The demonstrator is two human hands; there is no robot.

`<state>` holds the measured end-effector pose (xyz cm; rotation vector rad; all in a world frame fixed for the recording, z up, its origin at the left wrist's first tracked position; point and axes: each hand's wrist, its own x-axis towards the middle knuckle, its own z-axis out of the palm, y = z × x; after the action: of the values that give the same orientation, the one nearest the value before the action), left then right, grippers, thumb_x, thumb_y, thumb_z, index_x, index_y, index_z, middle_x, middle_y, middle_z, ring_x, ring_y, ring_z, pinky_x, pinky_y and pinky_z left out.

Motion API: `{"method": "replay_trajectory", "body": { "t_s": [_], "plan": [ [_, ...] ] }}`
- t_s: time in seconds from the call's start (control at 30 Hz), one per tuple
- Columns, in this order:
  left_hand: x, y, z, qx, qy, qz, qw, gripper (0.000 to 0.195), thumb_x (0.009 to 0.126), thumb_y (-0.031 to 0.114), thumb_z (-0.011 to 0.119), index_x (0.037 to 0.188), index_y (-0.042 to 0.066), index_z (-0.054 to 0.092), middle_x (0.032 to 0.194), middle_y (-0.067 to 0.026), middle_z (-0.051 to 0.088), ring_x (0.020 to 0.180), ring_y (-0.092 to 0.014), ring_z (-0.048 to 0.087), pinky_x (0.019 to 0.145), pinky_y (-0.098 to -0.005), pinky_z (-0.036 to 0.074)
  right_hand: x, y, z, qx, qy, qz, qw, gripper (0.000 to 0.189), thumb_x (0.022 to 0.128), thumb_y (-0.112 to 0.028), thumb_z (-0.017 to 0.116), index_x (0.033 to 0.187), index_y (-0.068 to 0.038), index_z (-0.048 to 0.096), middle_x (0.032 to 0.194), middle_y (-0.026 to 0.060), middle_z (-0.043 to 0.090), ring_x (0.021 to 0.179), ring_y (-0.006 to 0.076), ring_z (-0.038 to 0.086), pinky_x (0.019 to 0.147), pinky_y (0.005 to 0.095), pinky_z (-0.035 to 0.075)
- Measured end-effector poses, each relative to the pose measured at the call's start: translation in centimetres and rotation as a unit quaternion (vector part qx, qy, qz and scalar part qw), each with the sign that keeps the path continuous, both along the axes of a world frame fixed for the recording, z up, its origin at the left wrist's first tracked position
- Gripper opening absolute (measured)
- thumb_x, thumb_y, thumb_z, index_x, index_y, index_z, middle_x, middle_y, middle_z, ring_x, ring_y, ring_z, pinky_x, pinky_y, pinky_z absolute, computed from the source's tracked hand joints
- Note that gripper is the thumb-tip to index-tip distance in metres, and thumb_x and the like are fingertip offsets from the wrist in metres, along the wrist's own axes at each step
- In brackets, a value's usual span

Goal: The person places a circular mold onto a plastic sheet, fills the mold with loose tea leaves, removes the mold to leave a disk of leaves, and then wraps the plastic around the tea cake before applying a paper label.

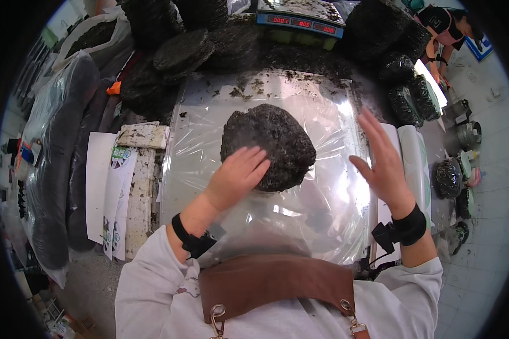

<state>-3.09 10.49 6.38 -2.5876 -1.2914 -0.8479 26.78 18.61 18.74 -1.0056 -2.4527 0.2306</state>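
A round stack of dark dried seaweed (275, 137), probably laver, sits on clear plastic film (254, 231) spread over the work surface in front of me. My left hand (237, 176) lies flat over its near left edge, fingers extended and not wrapped around it. Whether the palm presses on the stack cannot be told. To the right, my right hand (384, 169) is raised with thumb and fingers apart, holding nothing and clear of the seaweed. Black bands with small devices circle both wrists.
Behind the film, a digital scale (301, 23) stands among stacked seaweed cakes (182, 51). Wrapped black packs (413, 99) lie at right, near a film roll (413, 161). Printed sheets (118, 199) and a worn white block (142, 134) are at left. Another person (445, 29) bends at far right.
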Motion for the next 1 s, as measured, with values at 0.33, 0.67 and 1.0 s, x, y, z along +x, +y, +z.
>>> {"method": "replay_trajectory", "body": {
  "t_s": [0.33, 0.67, 1.0],
  "plan": [
    [0.2, 1.1, -0.4, -0.132, 0.046, -0.044, 0.989, 0.058, 0.068, 0.015, 0.072, 0.121, 0.003, 0.054, 0.129, -0.0145, 0.052, 0.121, -0.031, 0.048, 0.104, -0.0421, 0.037, -8.5, 1.0, -8.5, -0.088, -0.214, 0.057, 0.971, 0.083, 0.073, -0.035, 0.074, 0.138, -0.001, 0.036, 0.137, 0.0247, 0.041, 0.112, 0.0339, 0.053, 0.093, 0.0383, 0.046],
    [1.3, 8.3, 3.3, -0.346, 0.204, 0.078, 0.913, 0.119, 0.038, 0.029, 0.092, 0.137, -0.003, 0.034, 0.114, -0.0187, 0.052, 0.095, -0.033, 0.061, 0.079, -0.0353, 0.052, -12.1, 3.0, -8.4, -0.071, -0.357, 0.088, 0.927, 0.090, 0.061, -0.042, 0.082, 0.126, 0.008, 0.045, 0.111, 0.0188, 0.056, 0.097, 0.0281, 0.059, 0.079, 0.0328, 0.051],
    [2.2, 10.7, -0.2, -0.366, 0.295, 0.021, 0.882, 0.113, 0.038, 0.029, 0.091, 0.133, -0.004, 0.038, 0.117, -0.0164, 0.052, 0.103, -0.029, 0.057, 0.079, -0.0330, 0.053, -13.6, 3.1, -11.1, -0.124, -0.411, 0.085, 0.899, 0.079, 0.059, -0.036, 0.083, 0.115, 0.009, 0.050, 0.100, 0.0187, 0.060, 0.090, 0.0289, 0.062, 0.072, 0.0346, 0.053]
  ]
}}
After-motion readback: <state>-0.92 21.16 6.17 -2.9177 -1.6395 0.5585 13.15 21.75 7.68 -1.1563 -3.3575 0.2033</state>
